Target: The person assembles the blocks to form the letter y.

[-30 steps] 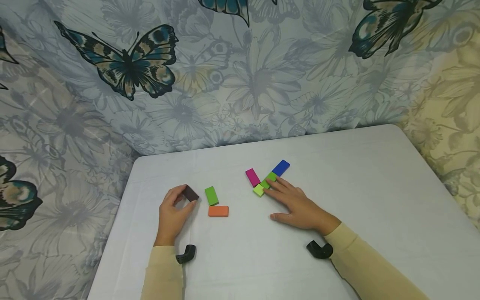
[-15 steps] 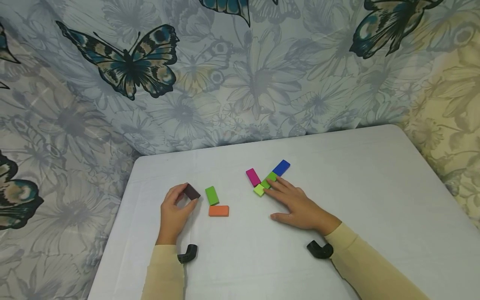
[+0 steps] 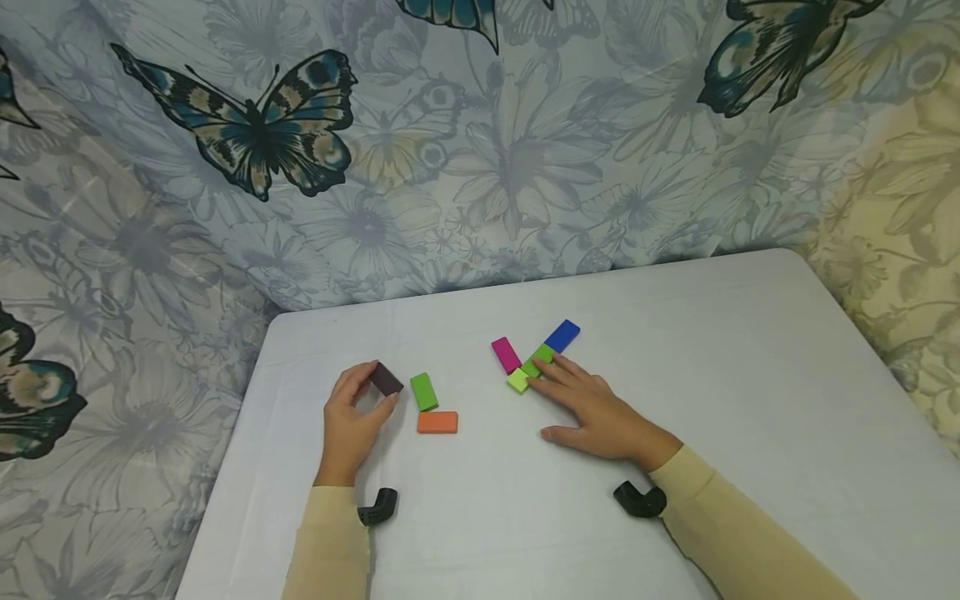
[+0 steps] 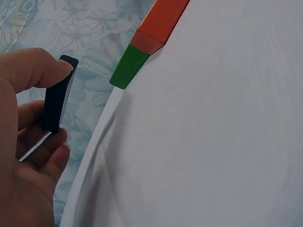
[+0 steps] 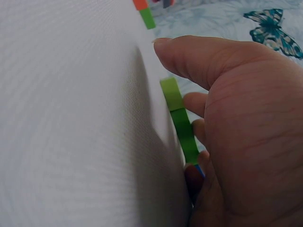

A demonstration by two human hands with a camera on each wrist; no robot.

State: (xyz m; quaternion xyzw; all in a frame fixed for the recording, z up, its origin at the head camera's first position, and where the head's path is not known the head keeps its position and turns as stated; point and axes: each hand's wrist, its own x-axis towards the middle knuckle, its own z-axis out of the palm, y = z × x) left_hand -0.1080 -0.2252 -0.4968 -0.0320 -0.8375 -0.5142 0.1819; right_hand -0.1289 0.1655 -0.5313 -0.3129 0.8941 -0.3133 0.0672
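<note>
Between thumb and fingers my left hand (image 3: 348, 425) pinches a dark brown block (image 3: 387, 379), seen edge-on in the left wrist view and apart from the white surface there. Just right of it lies a green block (image 3: 423, 392), its near end meeting an orange block (image 3: 437, 422). My right hand (image 3: 600, 412) has its fingers spread, and the fingertips touch a row of blocks: a lime block (image 3: 517, 381) and a green block (image 3: 536, 362), partly covered. A blue block (image 3: 562, 336) continues that row at the far end. A magenta block (image 3: 506, 355) angles off on the left.
A white-covered table (image 3: 712, 358) carries all the blocks. Behind it hangs cloth (image 3: 517, 158) printed with flowers and butterflies. Black curved pieces stick out at the left wrist (image 3: 378, 507) and the right wrist (image 3: 640, 500).
My left hand has shifted slightly right and away from me with the dark brown block, closer to the separate green block. My right hand and the other blocks stay put.
</note>
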